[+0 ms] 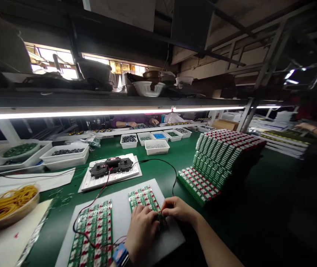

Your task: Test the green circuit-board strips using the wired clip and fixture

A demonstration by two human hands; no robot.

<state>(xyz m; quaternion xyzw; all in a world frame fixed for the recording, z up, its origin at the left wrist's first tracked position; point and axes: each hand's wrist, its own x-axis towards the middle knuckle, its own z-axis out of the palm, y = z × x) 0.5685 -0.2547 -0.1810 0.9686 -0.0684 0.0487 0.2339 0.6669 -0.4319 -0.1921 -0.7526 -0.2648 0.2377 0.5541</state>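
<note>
A green circuit board panel [145, 195] with rows of white and red parts lies on a pale grey mat [121, 218]. My left hand [142, 228] presses over its lower half, fingers curled down on it, hiding that part. At the panel's right edge my right hand [180, 210] is closed in a pinch; what sits between its fingertips is too small to make out. Left of my hands, a second circuit board panel [94, 233] lies on the same mat, with red and black wires [84, 233] running across it. A blue band [120, 255] circles my left wrist.
A tall stack of circuit board panels [219, 159] stands at the right. Behind the mat, a black wired device [111, 167] rests on a white tray. White bins [157, 146] of small parts line the back. A bowl of yellow rubber bands [9, 205] sits left. Co-workers' hands [154, 121] show beyond.
</note>
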